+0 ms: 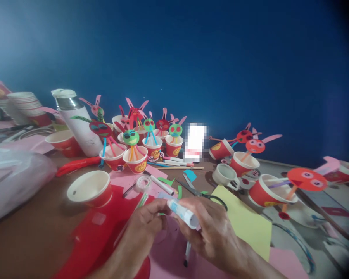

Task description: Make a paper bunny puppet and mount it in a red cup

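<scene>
My right hand is closed round a white glue stick with pale blue print, held tilted above the table. The fingers of my left hand are pinched together at the far end of the stick; what they hold, if anything, is hidden. A sliver of green shows by those fingertips. Under the hands lie pink paper and a black-tipped marker. Just beyond are scissors with dark handles, a tape roll and green paper scraps. Red paper is spread at left, yellow paper at right.
Red paper cups with paper-faced figures stand along the blue wall. An undecorated cup, a white flask and a plastic bag are at left. A mug and more cup figures stand at right.
</scene>
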`<move>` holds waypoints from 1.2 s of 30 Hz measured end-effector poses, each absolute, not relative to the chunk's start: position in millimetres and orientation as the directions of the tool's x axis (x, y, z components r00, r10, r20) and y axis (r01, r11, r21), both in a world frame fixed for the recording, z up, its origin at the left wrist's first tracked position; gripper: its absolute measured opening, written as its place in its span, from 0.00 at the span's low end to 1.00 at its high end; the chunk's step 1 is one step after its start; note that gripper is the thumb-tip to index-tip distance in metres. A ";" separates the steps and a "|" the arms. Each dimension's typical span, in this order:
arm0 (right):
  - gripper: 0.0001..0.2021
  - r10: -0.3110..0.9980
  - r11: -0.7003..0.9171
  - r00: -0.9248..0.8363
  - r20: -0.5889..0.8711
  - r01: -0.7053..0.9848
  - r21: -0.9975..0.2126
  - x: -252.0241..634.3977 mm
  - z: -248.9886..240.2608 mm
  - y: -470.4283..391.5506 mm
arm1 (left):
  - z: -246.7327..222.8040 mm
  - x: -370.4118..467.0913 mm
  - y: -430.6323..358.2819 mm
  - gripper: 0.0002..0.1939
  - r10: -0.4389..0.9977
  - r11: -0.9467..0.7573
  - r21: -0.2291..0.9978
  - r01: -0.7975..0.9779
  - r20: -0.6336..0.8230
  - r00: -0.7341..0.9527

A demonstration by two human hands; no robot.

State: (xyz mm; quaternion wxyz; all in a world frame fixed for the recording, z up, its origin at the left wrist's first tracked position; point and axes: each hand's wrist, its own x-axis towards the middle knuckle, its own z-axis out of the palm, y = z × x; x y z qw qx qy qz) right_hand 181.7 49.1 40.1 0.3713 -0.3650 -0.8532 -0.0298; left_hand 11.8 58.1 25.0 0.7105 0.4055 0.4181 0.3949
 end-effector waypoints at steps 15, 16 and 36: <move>0.11 0.618 0.714 -0.495 0.611 0.678 -0.174 182.3 39.6 50.2 | 26.6 8.1 59.2 0.12 0.889 0.427 0.818 -0.384 -0.303 0.343; 0.11 0.616 0.716 -0.497 0.611 0.677 -0.170 182.2 39.5 50.5 | 26.2 7.8 59.6 0.12 0.889 0.426 0.819 -0.385 -0.300 0.346; 0.13 0.617 0.703 -0.488 0.617 0.693 -0.156 189.6 39.8 51.6 | 27.5 8.4 60.2 0.06 0.887 0.460 0.734 -0.500 -0.402 0.226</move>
